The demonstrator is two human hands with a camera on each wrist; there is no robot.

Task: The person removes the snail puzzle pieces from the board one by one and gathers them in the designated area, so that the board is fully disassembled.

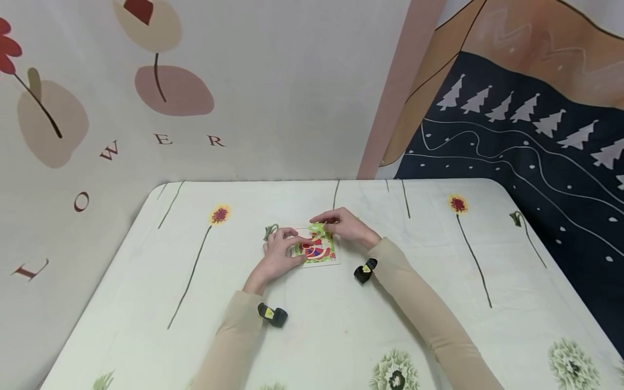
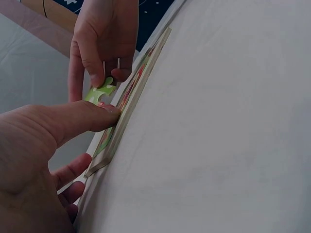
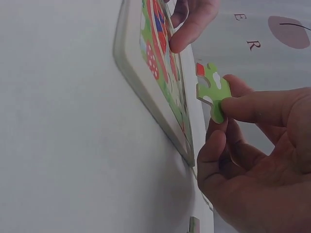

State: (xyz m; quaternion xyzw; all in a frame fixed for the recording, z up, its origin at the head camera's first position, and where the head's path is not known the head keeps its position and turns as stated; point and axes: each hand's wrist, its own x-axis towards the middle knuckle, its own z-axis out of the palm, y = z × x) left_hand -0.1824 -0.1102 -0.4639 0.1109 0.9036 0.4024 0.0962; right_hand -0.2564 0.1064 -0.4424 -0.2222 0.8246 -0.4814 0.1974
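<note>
A flat jigsaw board [image 1: 322, 264] with a pale frame and a red, blue and green picture lies on the table. My left hand [image 1: 281, 254] rests over its left side, thumb and fingers spread. In the left wrist view the left thumb [image 2: 82, 121] lies straight across the picture. My right hand [image 1: 345, 225] is at the board's far right corner. It pinches a green puzzle piece [image 3: 214, 87] with a white patch and a red corner between thumb and fingers. In the right wrist view this piece is raised and tilted beside the board.
A small green-edged piece [image 3: 194, 224] shows at the bottom of the right wrist view. The table has a white cloth [image 1: 322, 330] printed with flowers. Printed curtains [image 1: 292, 108] hang behind its far edge. Each wrist wears a small black camera [image 1: 274, 315].
</note>
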